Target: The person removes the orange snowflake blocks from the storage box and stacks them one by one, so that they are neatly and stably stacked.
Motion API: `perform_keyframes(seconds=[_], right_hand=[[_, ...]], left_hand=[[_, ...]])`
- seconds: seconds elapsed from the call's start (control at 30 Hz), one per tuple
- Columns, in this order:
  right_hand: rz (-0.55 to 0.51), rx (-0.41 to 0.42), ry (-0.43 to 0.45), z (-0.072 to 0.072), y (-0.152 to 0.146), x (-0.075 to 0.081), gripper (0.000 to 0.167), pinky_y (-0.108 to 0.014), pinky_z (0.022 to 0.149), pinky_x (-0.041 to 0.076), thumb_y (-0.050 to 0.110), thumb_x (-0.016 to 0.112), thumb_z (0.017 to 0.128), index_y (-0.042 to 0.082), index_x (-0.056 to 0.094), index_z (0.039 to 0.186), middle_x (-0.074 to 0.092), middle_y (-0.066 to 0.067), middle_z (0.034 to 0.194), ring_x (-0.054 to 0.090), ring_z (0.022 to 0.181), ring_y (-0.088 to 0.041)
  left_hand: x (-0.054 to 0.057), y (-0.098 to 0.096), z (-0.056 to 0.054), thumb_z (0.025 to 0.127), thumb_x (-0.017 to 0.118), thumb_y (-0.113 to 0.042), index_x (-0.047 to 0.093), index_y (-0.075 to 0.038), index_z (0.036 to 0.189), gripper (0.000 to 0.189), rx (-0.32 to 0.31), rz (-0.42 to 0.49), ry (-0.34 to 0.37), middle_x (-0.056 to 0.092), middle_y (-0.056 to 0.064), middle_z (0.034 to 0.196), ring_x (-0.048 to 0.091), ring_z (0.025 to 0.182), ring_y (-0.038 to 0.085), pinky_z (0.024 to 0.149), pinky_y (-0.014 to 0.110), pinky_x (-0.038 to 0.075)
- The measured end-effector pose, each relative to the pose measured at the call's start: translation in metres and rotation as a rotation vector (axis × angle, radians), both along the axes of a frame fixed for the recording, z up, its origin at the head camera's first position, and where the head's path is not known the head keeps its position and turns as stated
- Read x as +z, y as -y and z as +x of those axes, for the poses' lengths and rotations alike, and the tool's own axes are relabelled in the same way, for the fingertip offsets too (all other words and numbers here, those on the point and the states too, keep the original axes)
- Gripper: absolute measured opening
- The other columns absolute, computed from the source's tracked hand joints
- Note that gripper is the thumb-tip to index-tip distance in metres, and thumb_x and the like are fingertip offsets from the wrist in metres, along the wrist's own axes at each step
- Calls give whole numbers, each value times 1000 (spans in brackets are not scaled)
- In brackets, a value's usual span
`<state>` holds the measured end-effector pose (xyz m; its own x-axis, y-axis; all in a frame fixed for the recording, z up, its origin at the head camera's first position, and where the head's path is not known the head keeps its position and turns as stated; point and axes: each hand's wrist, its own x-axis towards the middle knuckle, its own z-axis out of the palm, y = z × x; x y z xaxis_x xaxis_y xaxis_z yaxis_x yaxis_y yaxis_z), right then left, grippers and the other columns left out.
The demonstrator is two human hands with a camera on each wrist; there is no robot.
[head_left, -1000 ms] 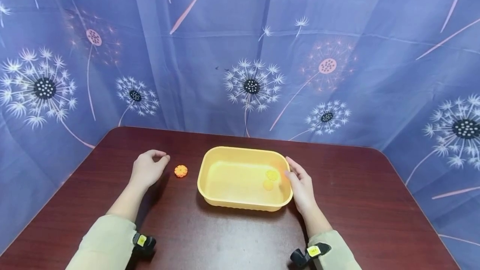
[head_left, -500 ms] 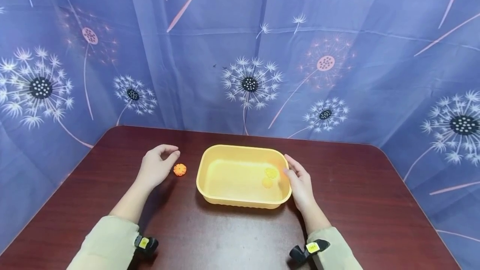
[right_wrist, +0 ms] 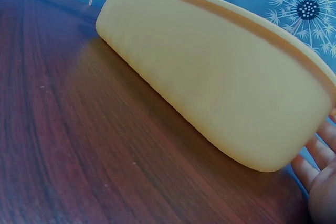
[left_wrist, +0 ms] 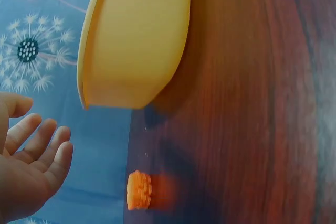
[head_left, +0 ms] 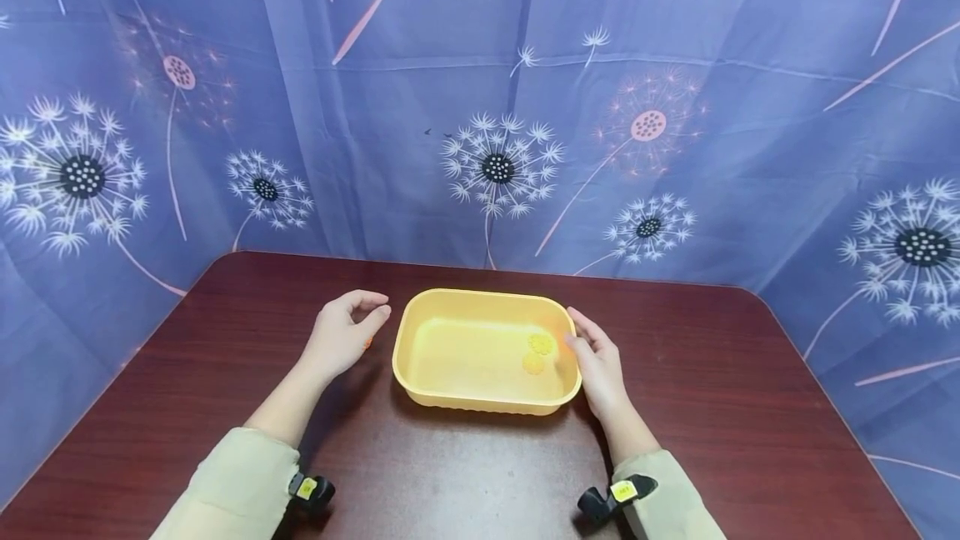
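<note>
My right hand (head_left: 602, 365) grips the right end of a yellow plastic basin (head_left: 480, 397), thumb over the rim and fingers along the outside wall. In the right wrist view, those fingers (right_wrist: 318, 153) lie against the basin's end. To the left of the basin, my left hand (head_left: 339, 338) hovers above the table with loosely bent fingers, holding nothing. Below it sits a small orange flower-shaped piece (left_wrist: 138, 190), mostly hidden behind the hand in the head view. A yellow flower-shaped piece (head_left: 541, 344) and a small round yellow-orange one (head_left: 533, 363) lie inside the basin near its right end.
The dark red-brown wooden table (head_left: 465, 473) reaches back to a blue curtain (head_left: 405, 148) with dandelion prints. Black straps with small devices sit on both sleeves, the left device (head_left: 313, 490) close over the tabletop.
My left hand has moved right, over the orange piece and closer to the basin, and now covers most of that piece in the head view. The right hand keeps its grip on the basin.
</note>
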<state>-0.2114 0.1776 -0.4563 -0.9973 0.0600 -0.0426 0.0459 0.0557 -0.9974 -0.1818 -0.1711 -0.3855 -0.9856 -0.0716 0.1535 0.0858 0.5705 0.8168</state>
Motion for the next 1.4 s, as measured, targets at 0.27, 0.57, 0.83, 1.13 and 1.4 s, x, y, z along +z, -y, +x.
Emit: perform_keyframes(seconds=[0.27, 0.57, 0.83, 1.13, 1.4], right_hand=[[3, -4, -13, 0, 0, 1, 46, -17, 84, 51, 6, 48, 93, 10, 47, 138, 49, -14, 139, 53, 113, -10], [6, 2, 1, -2, -1, 2, 46, -17, 86, 50, 8, 49, 94, 14, 47, 139, 49, -9, 141, 49, 122, -15], [5, -5, 2, -2, -1, 2, 46, -18, 84, 50, 6, 49, 93, 13, 48, 138, 49, -11, 140, 51, 118, -13], [11, -12, 19, 1, 0, -2, 45, -19, 86, 50, 7, 49, 93, 13, 49, 138, 50, -9, 139, 50, 120, -15], [18, 0, 16, -2, -2, -1, 46, -22, 88, 50, 8, 49, 93, 15, 48, 138, 50, -9, 139, 50, 122, -18]], left_hand=[[-2, -19, -2, 90, 62, -16, 65, -3, 111, 25, -47, 84, -5, 69, 14, 100, 64, 80, 19, 63, 24, 51], [-3, -37, -6, 90, 62, -18, 65, -2, 111, 26, -76, 113, 7, 69, 11, 101, 64, 86, 20, 72, 26, 52], [-8, -55, -12, 88, 65, -15, 66, -3, 108, 24, -112, 122, -9, 70, 10, 98, 64, 89, 22, 74, 27, 51], [-16, -81, -17, 87, 66, -15, 67, -2, 104, 21, -175, 94, -22, 70, 7, 95, 65, 87, 20, 78, 33, 53], [-18, -112, -23, 84, 68, -18, 67, -4, 104, 24, -248, 64, 17, 69, 4, 92, 63, 85, 16, 75, 28, 52]])
